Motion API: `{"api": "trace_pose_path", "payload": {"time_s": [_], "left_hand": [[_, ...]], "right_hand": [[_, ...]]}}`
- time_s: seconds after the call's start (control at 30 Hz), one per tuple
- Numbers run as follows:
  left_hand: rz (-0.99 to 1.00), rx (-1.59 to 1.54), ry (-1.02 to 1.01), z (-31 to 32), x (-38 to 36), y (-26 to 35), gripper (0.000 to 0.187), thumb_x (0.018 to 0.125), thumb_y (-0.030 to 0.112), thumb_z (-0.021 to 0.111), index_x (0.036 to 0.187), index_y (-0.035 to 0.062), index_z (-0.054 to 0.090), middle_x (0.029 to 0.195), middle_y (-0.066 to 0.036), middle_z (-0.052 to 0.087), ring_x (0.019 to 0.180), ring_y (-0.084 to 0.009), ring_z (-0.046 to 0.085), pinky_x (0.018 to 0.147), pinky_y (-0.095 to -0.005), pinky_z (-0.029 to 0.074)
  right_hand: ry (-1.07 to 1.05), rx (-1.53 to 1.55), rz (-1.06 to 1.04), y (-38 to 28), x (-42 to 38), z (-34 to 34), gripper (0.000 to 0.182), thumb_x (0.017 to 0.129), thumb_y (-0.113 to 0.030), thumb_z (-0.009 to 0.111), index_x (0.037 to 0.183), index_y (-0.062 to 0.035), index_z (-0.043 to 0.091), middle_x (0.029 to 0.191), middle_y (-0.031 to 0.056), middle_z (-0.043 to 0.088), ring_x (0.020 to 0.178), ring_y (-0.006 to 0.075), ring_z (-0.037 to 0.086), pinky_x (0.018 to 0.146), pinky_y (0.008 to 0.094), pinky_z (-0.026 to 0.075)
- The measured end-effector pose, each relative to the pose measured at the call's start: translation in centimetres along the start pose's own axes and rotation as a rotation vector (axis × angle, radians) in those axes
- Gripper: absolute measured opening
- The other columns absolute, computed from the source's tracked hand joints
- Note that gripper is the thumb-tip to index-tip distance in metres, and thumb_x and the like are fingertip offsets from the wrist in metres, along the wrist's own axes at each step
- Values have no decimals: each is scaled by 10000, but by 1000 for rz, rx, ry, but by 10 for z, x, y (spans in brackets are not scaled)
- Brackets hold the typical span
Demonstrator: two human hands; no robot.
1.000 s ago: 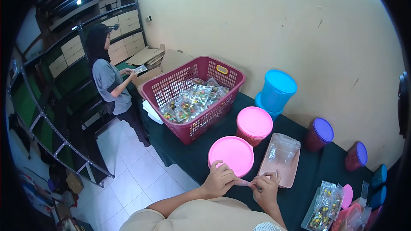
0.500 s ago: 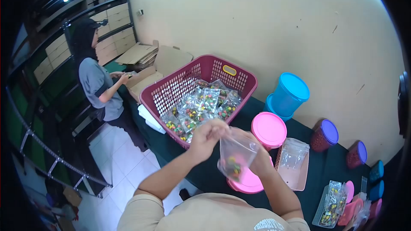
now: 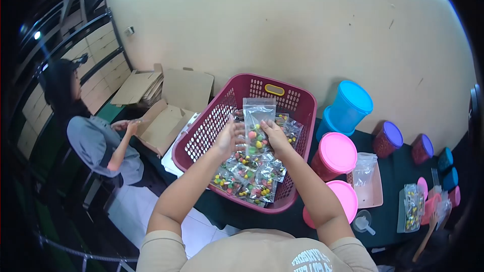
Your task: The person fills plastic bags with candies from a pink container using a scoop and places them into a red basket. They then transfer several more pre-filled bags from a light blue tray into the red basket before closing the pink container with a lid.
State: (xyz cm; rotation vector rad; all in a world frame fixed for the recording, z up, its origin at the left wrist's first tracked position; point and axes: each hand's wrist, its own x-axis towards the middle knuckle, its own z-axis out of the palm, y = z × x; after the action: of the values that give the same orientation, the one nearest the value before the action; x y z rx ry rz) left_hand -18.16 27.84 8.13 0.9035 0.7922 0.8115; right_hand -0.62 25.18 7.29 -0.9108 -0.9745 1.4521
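A transparent zip bag of colourful round pieces (image 3: 256, 141) stands upright over the basket, its top strip toward the wall. My right hand (image 3: 276, 138) grips its right side, thumb on the front. On the other side, my left hand (image 3: 231, 138) has its fingers stretched out and apart, with fingertips close by the bag's left edge. Below both hands is the maroon perforated basket (image 3: 308, 116), which holds many similar filled bags (image 3: 247, 189).
Pink-lidded tubs (image 3: 338, 152) and blue tubs (image 3: 348, 108) stand right of the basket. A pink tray (image 3: 372, 199) holds unfilled bags, with a scoop (image 3: 364, 224) nearby. At the left, a co-worker (image 3: 101, 141) stands by an open cardboard box (image 3: 164, 126).
Both hands moved forward with the bag, from near my chest to over the basket. My left hand came off the bag's top. The view shifted, and the basket sits nearer.
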Motion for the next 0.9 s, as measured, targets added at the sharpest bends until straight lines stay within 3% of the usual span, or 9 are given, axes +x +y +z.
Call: {"api": "trace_pose_path", "payload": {"time_s": [0.2,0.33,0.37,0.4,0.5,0.57,0.73,0.83,0.9], "left_hand": [[-101,449,-44,7,3,-4,510,892,441,567,1223,73,444,1078,-44,567,802,-172,593,664,-322,508],[105,475,-6,-1,4,-12,387,913,255,581,1210,41,456,1078,-78,599,901,-165,610,595,-305,532],[166,453,28,-5,9,-12,334,933,189,544,1213,28,460,1077,-91,602,953,-153,597,665,-311,537],[271,349,88,-5,11,-13,314,929,152,548,1202,12,478,1065,-91,611,946,-147,597,748,-304,519],[453,446,148,-19,24,-27,275,890,141,613,1116,12,526,972,-87,651,834,-148,631,712,-280,508],[536,651,218,-14,17,-21,280,879,146,629,1102,5,535,930,-93,658,819,-156,639,719,-290,512],[438,523,126,-2,9,-15,394,826,102,681,1166,0,509,1026,-107,648,878,-186,645,760,-324,519],[450,770,111,5,-1,-7,532,793,109,711,1239,-30,457,1118,-154,605,1001,-215,611,815,-320,499],[503,754,116,1,4,-13,452,791,94,707,1184,-10,509,1066,-133,631,963,-204,625,802,-324,503]], "right_hand": [[133,-276,193,22,22,-19,511,952,-465,451,1260,-62,387,1225,97,509,1102,191,477,891,397,398],[-49,-83,186,18,14,-14,588,917,-470,523,1307,-80,318,1122,110,524,1023,192,558,750,335,509],[-152,-139,217,34,26,-30,631,888,-365,612,1344,-55,306,1060,99,531,903,188,608,620,312,559],[-157,-141,222,30,24,-28,631,888,-365,612,1344,-55,306,1060,99,531,903,188,608,620,312,559],[-269,-211,290,10,10,-13,695,799,-142,716,1367,-16,336,1039,100,554,818,190,628,586,321,573],[-255,-243,240,9,10,-13,692,797,-136,715,1361,-3,336,1030,101,568,825,187,630,591,318,574],[-89,-353,32,5,7,-12,581,782,-111,726,1253,22,412,1013,106,597,832,176,634,608,297,574],[-27,-325,-66,14,10,-21,483,795,-51,698,1194,18,436,1028,111,598,854,183,639,633,290,572],[-17,-296,-148,19,13,-24,405,803,29,644,1165,16,465,1026,107,596,873,208,640,639,317,574]]}}
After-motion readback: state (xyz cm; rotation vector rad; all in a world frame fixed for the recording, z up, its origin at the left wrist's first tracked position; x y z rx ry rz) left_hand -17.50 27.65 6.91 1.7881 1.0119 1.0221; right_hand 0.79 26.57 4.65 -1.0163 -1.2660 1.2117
